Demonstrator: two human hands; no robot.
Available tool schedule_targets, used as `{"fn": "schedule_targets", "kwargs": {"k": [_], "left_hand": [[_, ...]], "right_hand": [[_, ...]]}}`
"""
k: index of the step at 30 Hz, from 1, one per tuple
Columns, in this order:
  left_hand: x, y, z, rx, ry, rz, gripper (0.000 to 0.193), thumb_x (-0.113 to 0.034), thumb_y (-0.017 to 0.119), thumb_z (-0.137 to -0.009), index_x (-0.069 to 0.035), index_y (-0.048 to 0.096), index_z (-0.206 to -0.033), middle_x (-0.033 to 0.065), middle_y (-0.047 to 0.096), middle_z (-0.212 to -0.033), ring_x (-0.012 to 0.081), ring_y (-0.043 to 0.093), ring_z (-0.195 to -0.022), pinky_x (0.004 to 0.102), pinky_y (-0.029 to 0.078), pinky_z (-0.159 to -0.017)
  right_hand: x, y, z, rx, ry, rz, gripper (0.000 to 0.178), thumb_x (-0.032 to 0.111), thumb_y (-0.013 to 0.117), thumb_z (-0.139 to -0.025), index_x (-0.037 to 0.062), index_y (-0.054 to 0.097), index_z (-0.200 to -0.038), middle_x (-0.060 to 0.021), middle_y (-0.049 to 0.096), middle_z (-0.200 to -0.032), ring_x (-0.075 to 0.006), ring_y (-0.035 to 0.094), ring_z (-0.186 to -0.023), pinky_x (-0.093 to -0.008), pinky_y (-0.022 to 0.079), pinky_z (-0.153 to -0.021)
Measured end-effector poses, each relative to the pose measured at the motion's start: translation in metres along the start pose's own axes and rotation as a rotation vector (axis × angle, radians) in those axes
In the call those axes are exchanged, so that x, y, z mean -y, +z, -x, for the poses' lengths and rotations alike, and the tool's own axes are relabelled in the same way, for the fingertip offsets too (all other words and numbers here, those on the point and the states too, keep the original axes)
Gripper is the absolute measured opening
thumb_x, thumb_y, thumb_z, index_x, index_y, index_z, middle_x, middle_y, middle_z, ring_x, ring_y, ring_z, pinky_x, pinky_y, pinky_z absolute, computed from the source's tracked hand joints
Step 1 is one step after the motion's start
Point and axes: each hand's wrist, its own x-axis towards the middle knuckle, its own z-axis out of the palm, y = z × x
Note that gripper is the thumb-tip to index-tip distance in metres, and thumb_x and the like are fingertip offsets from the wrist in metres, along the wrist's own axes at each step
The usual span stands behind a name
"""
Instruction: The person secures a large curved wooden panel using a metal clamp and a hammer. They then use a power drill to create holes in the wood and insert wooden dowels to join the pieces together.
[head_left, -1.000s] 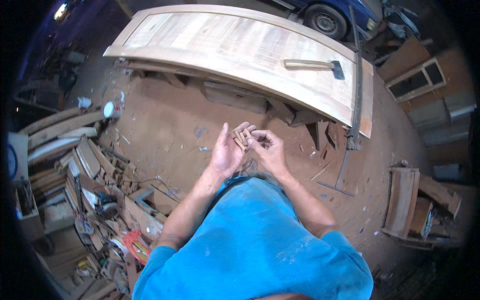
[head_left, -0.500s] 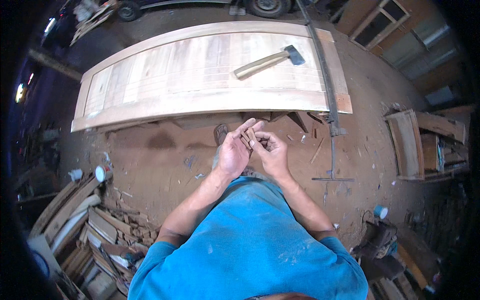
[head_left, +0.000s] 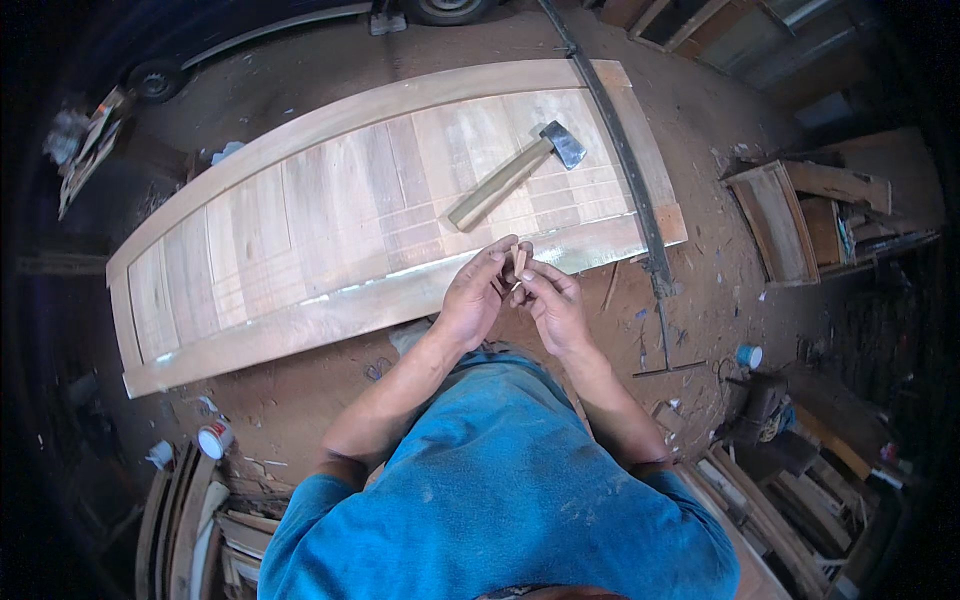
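Note:
My left hand and my right hand meet in front of me, at the near edge of a wooden door panel. Between their fingertips are small slim wood pieces, short like pegs or wedges. My left fingers are closed around them from one side. From the other side, my right thumb and fingers pinch them. How many there are is partly hidden by the fingers. Beyond my hands a hatchet lies on the panel, its dark metal head pointing away to the right.
A long metal bar clamp crosses the panel's right end, its T-handle hanging near the floor. Wooden boxes stand at right. Scrap wood lies at lower left, near a white tub. A vehicle wheel is at the back.
My view has turned and moved nearer the panel, which now sits slanted and closer to my hands. My left fingers, stretched out before, have curled in around the wood pieces.

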Motion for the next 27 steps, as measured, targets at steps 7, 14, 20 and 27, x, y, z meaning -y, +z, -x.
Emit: {"fn": "schedule_targets", "kwargs": {"k": [7, 14, 20, 27], "left_hand": [[-0.018, -0.02, -0.044, -0.051, -0.094, -0.142, 0.042, -0.012, 0.066, -0.104, 0.002, 0.054, -0.141, 0.0128, 0.069, -0.128, 0.018, 0.066, -0.112, 0.0331, 0.054, -0.099], [-0.024, -0.033, -0.067, 0.04, -0.222, -0.153, 0.036, -0.01, 0.064, -0.104, 0.002, 0.057, -0.137, 0.0134, 0.069, -0.127, 0.0196, 0.067, -0.112, 0.0335, 0.054, -0.098], [-0.029, -0.037, -0.079, 0.09, -0.3, -0.165, 0.036, -0.012, 0.058, -0.107, 0.002, 0.055, -0.14, 0.0132, 0.069, -0.126, 0.0204, 0.067, -0.112, 0.0333, 0.053, -0.099], [-0.039, -0.045, -0.104, 0.062, -0.412, 0.171, 0.039, -0.022, 0.048, -0.111, 0.004, 0.051, -0.139, 0.0169, 0.067, -0.12, 0.0287, 0.066, -0.117, 0.0429, 0.051, -0.111]], "right_hand": [[-0.007, 0.023, -0.026, -0.198, -0.008, 0.131, 0.022, 0.008, 0.065, -0.1, -0.0026, 0.073, -0.118, -0.0028, 0.07, -0.091, -0.0106, 0.062, -0.072, -0.0265, 0.05, -0.069], [-0.013, 0.027, -0.031, -0.33, -0.136, 0.346, 0.024, 0.016, 0.065, -0.104, -0.0023, 0.072, -0.117, -0.005, 0.073, -0.096, -0.0117, 0.064, -0.074, -0.0266, 0.051, -0.07], [-0.018, 0.025, -0.038, -0.401, -0.146, 0.3, 0.024, 0.018, 0.065, -0.105, -0.0018, 0.073, -0.116, -0.0047, 0.073, -0.094, -0.0108, 0.064, -0.075, -0.0267, 0.052, -0.071], [-0.022, 0.015, -0.049, -0.5, -0.112, 0.171, 0.028, 0.018, 0.068, -0.102, -0.003, 0.069, -0.121, -0.0076, 0.071, -0.099, -0.0142, 0.067, -0.081, -0.0305, 0.057, -0.078]]}}
